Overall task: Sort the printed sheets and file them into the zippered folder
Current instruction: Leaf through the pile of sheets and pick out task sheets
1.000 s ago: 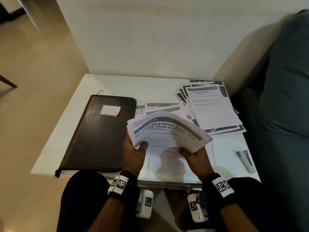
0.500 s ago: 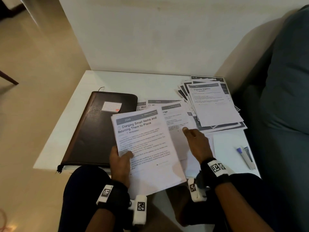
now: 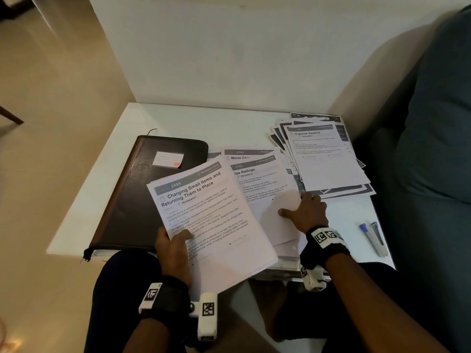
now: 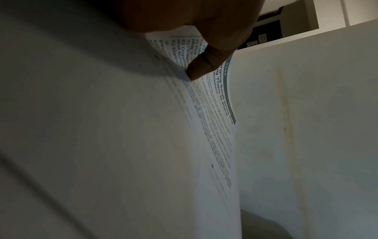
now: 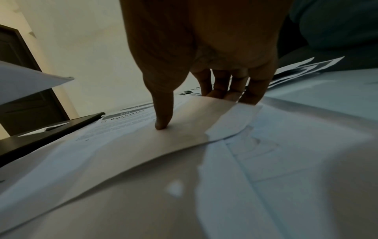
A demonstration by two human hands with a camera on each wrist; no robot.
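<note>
The white table (image 3: 193, 118) carries everything, and the zippered folder (image 3: 142, 189) lies shut on its left half, long axis running away from the person, spine toward the table's left edge. It sits just beside the left hand (image 3: 173, 247) and well apart from the right hand (image 3: 307, 215), so the left is nearer to it. A fanned pile of sheets (image 3: 328, 161) rests at the far right. Between folder and pile lies the "Wipe Railings" sheet (image 3: 262, 189), long axis also pointing away. The right hand pinches that sheet's near right corner, thumb on top, fingers curled under the lifted edge. The left hand grips a held stack (image 3: 204, 220) by its lower left edge, thumb across the print, the stack tilted and partly overhanging the folder's right side.
</note>
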